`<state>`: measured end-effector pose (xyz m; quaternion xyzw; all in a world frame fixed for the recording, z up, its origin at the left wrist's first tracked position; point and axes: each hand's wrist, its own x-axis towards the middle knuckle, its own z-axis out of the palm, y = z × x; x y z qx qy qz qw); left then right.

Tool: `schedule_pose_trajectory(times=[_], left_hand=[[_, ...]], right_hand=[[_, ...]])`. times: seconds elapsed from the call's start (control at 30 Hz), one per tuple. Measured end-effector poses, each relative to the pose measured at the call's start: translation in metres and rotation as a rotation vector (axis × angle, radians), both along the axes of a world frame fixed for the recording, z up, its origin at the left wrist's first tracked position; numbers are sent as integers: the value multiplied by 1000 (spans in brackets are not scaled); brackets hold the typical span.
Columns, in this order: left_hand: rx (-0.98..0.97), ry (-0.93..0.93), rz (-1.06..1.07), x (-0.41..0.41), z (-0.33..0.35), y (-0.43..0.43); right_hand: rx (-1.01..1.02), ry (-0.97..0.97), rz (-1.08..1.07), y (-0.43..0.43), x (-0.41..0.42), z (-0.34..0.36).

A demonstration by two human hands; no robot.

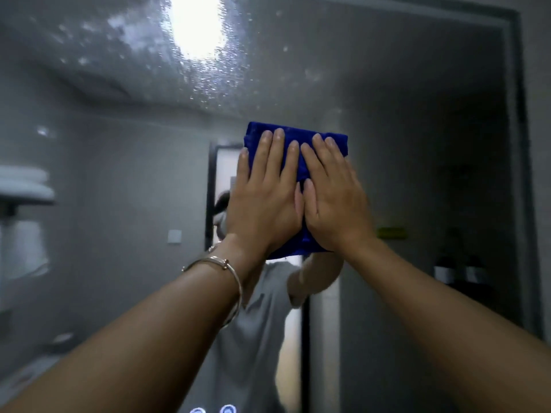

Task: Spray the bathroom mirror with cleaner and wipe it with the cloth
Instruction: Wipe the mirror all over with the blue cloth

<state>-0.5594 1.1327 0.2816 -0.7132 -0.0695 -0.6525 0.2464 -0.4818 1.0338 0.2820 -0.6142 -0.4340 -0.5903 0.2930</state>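
The bathroom mirror (402,129) fills almost the whole view. Fine spray droplets and foamy patches cover its upper part, thickest around a reflected ceiling light. A folded dark blue cloth (301,162) lies flat against the glass at the centre. My left hand (264,192) and my right hand (334,198) press on it side by side, fingers straight and pointing up, thumbs touching. A thin metal bangle sits on my left wrist. No spray bottle is in view.
The mirror's dark frame edge (520,144) runs down the right side. Reflected in the glass are a person in a grey shirt, a doorway, folded white towels on a shelf (25,186) at the left and dark bottles at the right.
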Motion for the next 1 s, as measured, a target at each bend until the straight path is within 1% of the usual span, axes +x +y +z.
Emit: schedule_pose_trajectory(times=[0.17,0.33,0.47,0.67,0.77,0.87,1.0], left_hand=[[23,49,36,57,-9,-64],[50,99,45,56,-1,-64],[38,108,72,46,12,-58],[22,33,171,-1,52,-7],[-3,33,186,-25,53,18],[-40,63,200,-49,53,41],[-79,47,201,-76,51,73]], right_hand=[[16,54,-45,-64,57,-17],[67,21,-59,-62,61,-15],[35,2,-95,-58,53,2],[79,-53,-35,-1,9,46],[92,-83,4,28,-13,50],[73,-78,25,50,-36,51],[39,-79,37,81,-64,52]])
